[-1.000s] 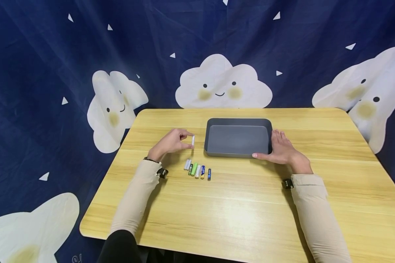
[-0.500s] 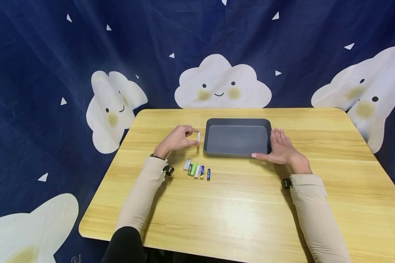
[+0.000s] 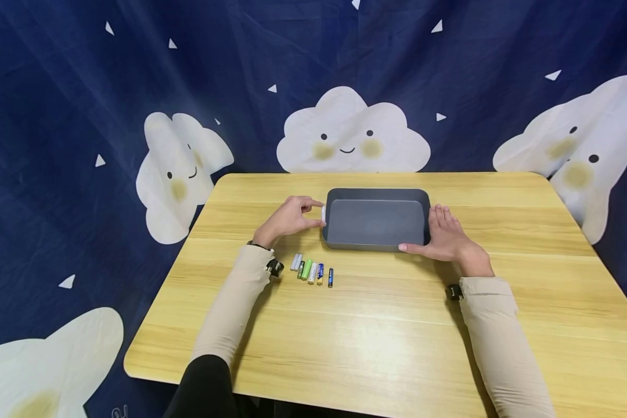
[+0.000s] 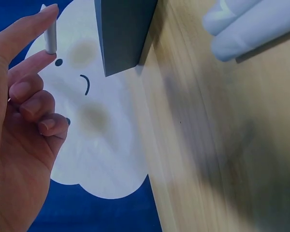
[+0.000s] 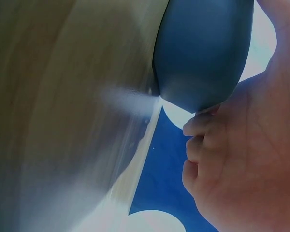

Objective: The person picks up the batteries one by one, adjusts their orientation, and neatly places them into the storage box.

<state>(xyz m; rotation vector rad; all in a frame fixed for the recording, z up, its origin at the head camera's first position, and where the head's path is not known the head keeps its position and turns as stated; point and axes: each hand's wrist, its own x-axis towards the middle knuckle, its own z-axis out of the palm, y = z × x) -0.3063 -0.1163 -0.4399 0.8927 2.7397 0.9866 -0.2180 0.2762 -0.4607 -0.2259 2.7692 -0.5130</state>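
Observation:
Between thumb and forefinger of my left hand [image 3: 288, 217] is a small white battery [image 3: 323, 215], held lengthwise by its two ends. In the head view it overlaps the left rim of a dark grey rectangular tray [image 3: 368, 247]. The left wrist view shows the same white battery [image 4: 50, 37] pinched above the table, the other fingers curled beneath. My right hand [image 3: 447, 238] lies against the tray's right end with straight fingers along the wall, its thumb at the front rim. Nothing lies in the tray.
In front of the tray's left end, several batteries lie in a loose row: white ones [image 3: 296, 262], a bright green one [image 3: 306, 270] and a blue-and-gold one [image 3: 320, 273] among them. A dark blue battery [image 3: 331, 277] sits slightly apart. The wooden table [image 3: 397, 325] meets a blue cloud-print curtain [image 3: 251, 58].
My left hand has moved right with the white battery, from beside the tray up to its left rim. The right hand, the tray and the row of batteries have stayed in place.

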